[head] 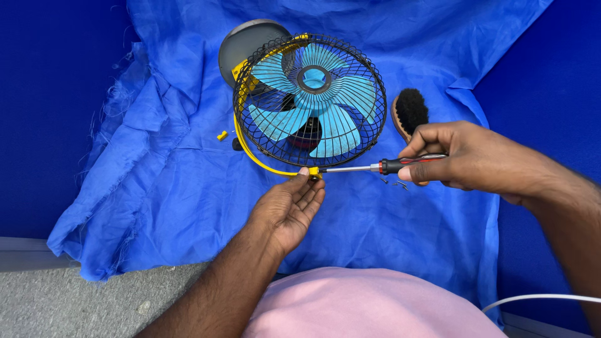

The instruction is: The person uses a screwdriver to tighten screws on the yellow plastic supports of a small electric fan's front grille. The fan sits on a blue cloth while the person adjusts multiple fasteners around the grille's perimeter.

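My right hand (pixel 466 156) has its fingers curled tight around the black-and-red handle of a steel-shafted screwdriver (pixel 382 167), its tip meeting the small yellow clip (pixel 314 172) on the lower rim of the round black wire-caged fan with light-blue blades (pixel 311 100) — my left hand (pixel 289 206) lies palm-up just below that rim, fingers loosely open, fingertips touching the clip. The fan lies flat on a crumpled blue cloth (pixel 175 188), with bare cloth below and left of it, a black-bristled wooden brush (pixel 410 112) just right, and tiny loose screws (pixel 394 182) under the shaft. Both forearms reach in from below — the right one level.
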